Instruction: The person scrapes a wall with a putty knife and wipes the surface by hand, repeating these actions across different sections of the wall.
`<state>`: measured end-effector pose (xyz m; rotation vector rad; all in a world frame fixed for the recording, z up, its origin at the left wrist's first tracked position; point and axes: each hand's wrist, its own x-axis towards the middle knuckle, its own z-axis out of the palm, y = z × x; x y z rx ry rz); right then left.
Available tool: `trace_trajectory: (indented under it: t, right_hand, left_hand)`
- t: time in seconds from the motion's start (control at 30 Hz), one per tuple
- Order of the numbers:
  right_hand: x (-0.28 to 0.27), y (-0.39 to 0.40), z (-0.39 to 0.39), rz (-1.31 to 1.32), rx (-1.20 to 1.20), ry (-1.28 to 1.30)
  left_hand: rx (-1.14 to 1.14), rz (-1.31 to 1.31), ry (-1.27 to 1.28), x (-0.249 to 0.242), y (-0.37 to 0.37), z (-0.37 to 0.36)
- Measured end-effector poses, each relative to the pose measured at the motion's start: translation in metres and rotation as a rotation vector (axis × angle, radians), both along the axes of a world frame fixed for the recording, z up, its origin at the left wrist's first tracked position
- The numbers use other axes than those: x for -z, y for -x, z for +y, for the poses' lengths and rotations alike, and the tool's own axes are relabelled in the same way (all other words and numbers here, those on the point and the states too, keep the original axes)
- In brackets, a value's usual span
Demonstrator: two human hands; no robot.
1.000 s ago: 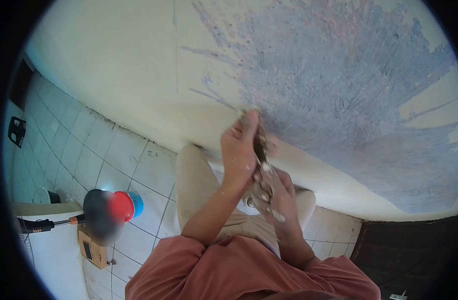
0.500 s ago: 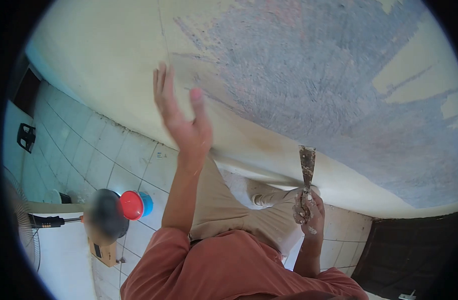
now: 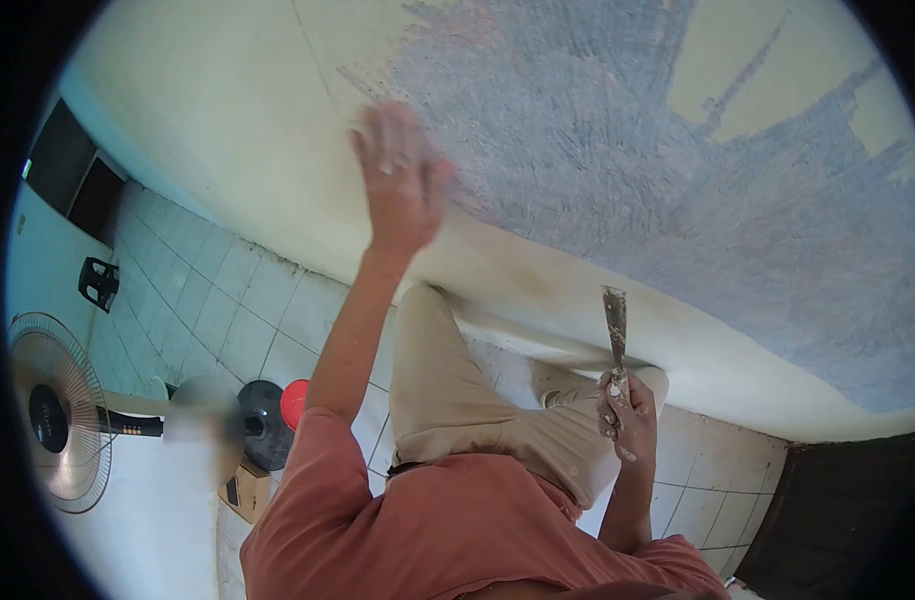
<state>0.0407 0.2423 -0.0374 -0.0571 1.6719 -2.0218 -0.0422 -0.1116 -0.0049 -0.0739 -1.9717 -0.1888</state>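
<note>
My left hand (image 3: 402,185) is raised at the wall (image 3: 227,150), fingers outstretched and a little smeared by motion. It overlaps the left border of a rough grey-blue patch (image 3: 597,150) on the cream surface and holds nothing. Lower down on the right, my right hand (image 3: 632,415) grips a putty knife (image 3: 615,325) by its handle. The blade points up, away from my body, and is spotted with dried material. Whitish smears mark the fingers of this hand.
On the left stands a fan (image 3: 62,415) with a dark round base (image 3: 267,425), its pole partly blurred. A red-topped bucket (image 3: 295,403) and a cardboard box (image 3: 245,492) are near it. A black stool (image 3: 99,284) stands farther off on the tiled floor (image 3: 247,330). A dark door (image 3: 827,510) is at lower right.
My left hand has shifted right toward the patch and turned, its fingers now over the wall. The right hand keeps the putty knife upright. The view has swung, showing more of the fan.
</note>
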Motion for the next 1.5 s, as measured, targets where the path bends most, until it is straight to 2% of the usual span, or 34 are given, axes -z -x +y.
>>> trace_trajectory:
  t: [0.07,0.17,0.27,0.37,0.47,0.5,0.53,0.63,0.73,0.8,0.87,0.97,1.03,1.13,1.23,1.27,1.37,1.43,1.5]
  right_hand:
    - [0.007,0.004,0.009,0.001,-0.027,-0.042]
    - [0.014,0.002,0.014,-0.016,0.004,-0.065]
    - [0.009,-0.007,0.014,-0.005,0.053,-0.076]
    - [0.008,-0.012,0.021,0.012,0.063,-0.054]
    - [0.012,-0.014,0.026,-0.048,0.068,-0.016]
    - [0.014,-0.014,0.027,-0.054,0.084,-0.001]
    - [0.014,-0.013,0.027,-0.061,0.098,0.011]
    - [0.010,-0.012,0.024,-0.036,0.122,0.001]
    - [0.008,-0.012,0.023,-0.013,0.122,0.033]
    - [0.005,-0.014,0.017,-0.027,0.169,0.057]
    - [0.003,-0.016,0.015,-0.012,0.167,0.061]
    - [0.001,-0.013,0.014,0.115,0.103,0.011]
    - [0.002,-0.006,0.008,0.257,0.046,-0.059]
    - [-0.026,-0.002,-0.020,0.320,0.067,-0.188]
    - [-0.047,0.015,-0.039,0.811,-0.109,-0.574]
    - [-0.057,0.019,-0.047,0.847,-0.126,-0.591]
    - [-0.079,0.028,-0.077,0.967,-0.175,-0.603]
    - [-0.084,0.036,-0.092,1.056,-0.212,-0.566]
    - [-0.085,0.045,-0.104,1.011,-0.296,-0.519]
  left_hand:
    - [0.085,0.161,-0.332,-0.026,0.005,0.006]
    - [0.016,-0.022,-0.216,0.032,0.008,0.045]
    - [0.146,-0.309,0.487,0.057,-0.021,0.062]
    - [0.019,-0.215,0.556,0.026,-0.006,0.007]
    - [-0.005,0.067,0.194,-0.061,0.006,-0.009]
    - [0.008,0.141,0.070,-0.079,0.009,-0.004]
    - [-0.022,0.162,0.068,-0.080,0.013,0.000]
    - [-0.078,0.170,0.083,-0.055,0.024,0.022]
    - [0.008,-0.021,0.177,0.044,0.014,0.062]
    - [0.077,-0.331,0.201,0.100,-0.014,0.082]
    - [0.147,-0.640,0.175,0.123,-0.046,0.091]
    - [0.456,-0.663,-0.296,0.121,-0.081,0.098]
    - [0.518,-0.661,-0.438,0.093,-0.089,0.094]
    - [0.655,-0.573,-0.667,0.059,-0.088,0.073]
    - [0.744,-0.364,-0.933,0.033,-0.088,0.072]
    - [0.762,-0.280,-1.026,0.026,-0.086,0.078]
    - [0.548,-0.108,-0.537,0.014,-0.079,0.094]
    - [0.510,-0.170,-0.461,0.015,-0.071,0.109]
    - [0.492,-0.181,-0.436,0.021,-0.064,0.110]
